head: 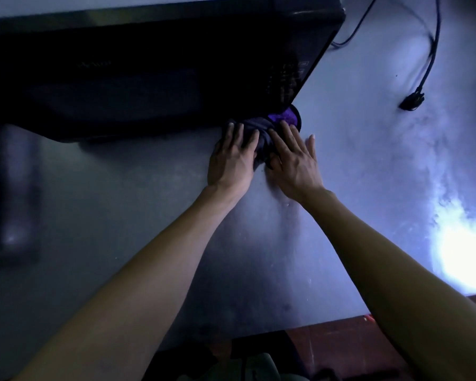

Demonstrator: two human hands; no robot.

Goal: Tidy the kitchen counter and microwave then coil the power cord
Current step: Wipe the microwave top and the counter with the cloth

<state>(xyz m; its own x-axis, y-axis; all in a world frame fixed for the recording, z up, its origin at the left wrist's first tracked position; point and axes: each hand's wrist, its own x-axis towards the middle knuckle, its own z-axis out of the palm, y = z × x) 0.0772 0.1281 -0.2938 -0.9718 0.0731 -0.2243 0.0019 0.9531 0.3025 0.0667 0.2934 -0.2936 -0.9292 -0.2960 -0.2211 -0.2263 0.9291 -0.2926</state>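
Observation:
A dark cloth with a purple patch [282, 119] lies bunched on the grey counter [368, 160], tucked against the front right corner of the black microwave [149, 78]. My left hand [232, 158] lies flat on the cloth's left side with straight fingers. Beside it, my right hand [293, 158] presses the right side, its fingers spread. The black power cord [432, 50] trails loose across the counter at the upper right and ends in a plug [412, 101] lying well apart from both hands.
A strong glare [462, 257] lights the counter's right side. The counter's front edge [327, 321] runs below my forearms, with a reddish floor and dark shapes beneath it. A faint rectangular reflection [11, 188] shows on the left.

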